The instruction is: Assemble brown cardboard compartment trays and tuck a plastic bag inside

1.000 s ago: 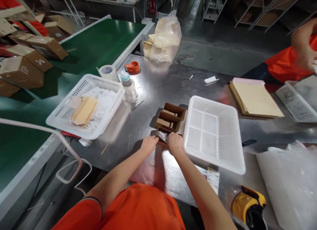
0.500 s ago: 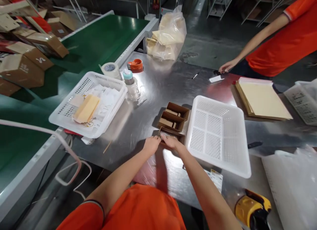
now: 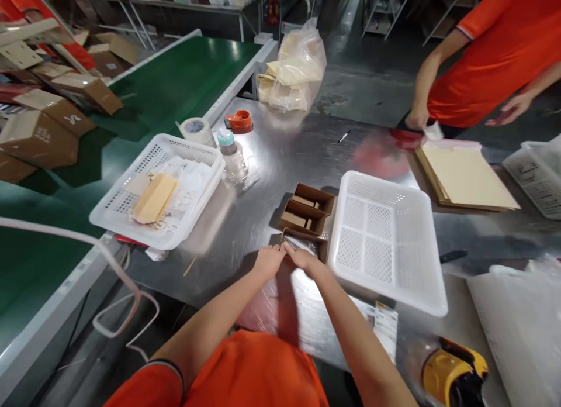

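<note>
Three small open brown cardboard boxes stand in a row on the metal table. The nearest cardboard box [image 3: 323, 250] has a shiny clear plastic-wrapped item [image 3: 304, 242] inside; its exact kind is unclear. My left hand [image 3: 269, 261] grips this box at its left end, fingers bent over the edge. My right hand [image 3: 303, 259] is closed at the box's front left corner, its fingers partly hidden, close against the left hand. Just beyond stand the middle box [image 3: 302, 223] and the far box [image 3: 322, 197]. A white plastic basket [image 3: 385, 299] sits right beside the boxes.
At left, another white basket [image 3: 169, 243] holds papers and a yellowish packet. Tape rolls [image 3: 197, 129], an orange tape dispenser [image 3: 239, 120] and a bottle [image 3: 232, 152] stand behind it. A co-worker's hand [image 3: 417, 117] is near stacked envelopes [image 3: 467, 173]. A green conveyor [image 3: 175, 73] runs left.
My right hand's fingers have drawn back from inside the nearest box to its left corner, showing more of the wrapped item. The co-worker has lifted the small white item toward the envelope stack.
</note>
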Demonstrator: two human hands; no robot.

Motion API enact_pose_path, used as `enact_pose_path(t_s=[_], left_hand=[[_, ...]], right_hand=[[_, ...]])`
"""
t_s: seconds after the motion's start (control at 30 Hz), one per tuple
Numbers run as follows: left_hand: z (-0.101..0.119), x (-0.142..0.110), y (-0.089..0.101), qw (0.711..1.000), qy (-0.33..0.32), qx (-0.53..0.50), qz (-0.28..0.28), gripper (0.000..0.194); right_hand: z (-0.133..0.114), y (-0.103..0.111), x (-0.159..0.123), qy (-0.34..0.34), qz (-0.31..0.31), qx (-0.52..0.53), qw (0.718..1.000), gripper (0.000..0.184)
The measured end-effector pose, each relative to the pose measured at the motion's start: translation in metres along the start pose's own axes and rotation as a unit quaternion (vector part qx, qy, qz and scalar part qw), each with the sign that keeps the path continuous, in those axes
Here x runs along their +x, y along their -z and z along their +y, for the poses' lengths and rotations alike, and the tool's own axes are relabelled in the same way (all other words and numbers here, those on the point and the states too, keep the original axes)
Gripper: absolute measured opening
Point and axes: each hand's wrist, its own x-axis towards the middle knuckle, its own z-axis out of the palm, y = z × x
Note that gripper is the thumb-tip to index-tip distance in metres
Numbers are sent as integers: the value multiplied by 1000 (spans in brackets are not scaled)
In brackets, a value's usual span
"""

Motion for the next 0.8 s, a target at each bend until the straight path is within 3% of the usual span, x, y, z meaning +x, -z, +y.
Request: enact_pose_path(t_s=[0.13,0.23,0.3,0.4,0.5,0.57,0.63,0.67,0.8], left_hand=[[-2,0,2,1000,11,20,-6,34],[-8,0,6,1000,8,27,-7,35],[-11,-2,9,1000,4,28,-7,39],[-11,-14,12,1000,10,19,3,49],[-10,-38,7,998,51,-20,37,53],[-11,-56,-3,994,84,-42,57,49],[-9,-71,-18,993,89,-55,52,44],[-7,-77,-26,994,85,-64,33,41],[25,-95,-57,993,27,-86,-75,35]], right_hand=[[-5,9,-15,33,40,24,998,56],[14,6,-56,72,111,48,990,45],[42,-8,-91,79,178,80,978,44],[105,-43,-141,25,363,183,913,45],[169,-78,-181,-87,439,201,872,45],[199,-92,-201,-150,470,189,849,47],[215,-99,-213,-196,483,160,838,44],[217,-100,-214,-210,471,135,846,41],[203,-104,-193,-158,303,-9,940,31]])
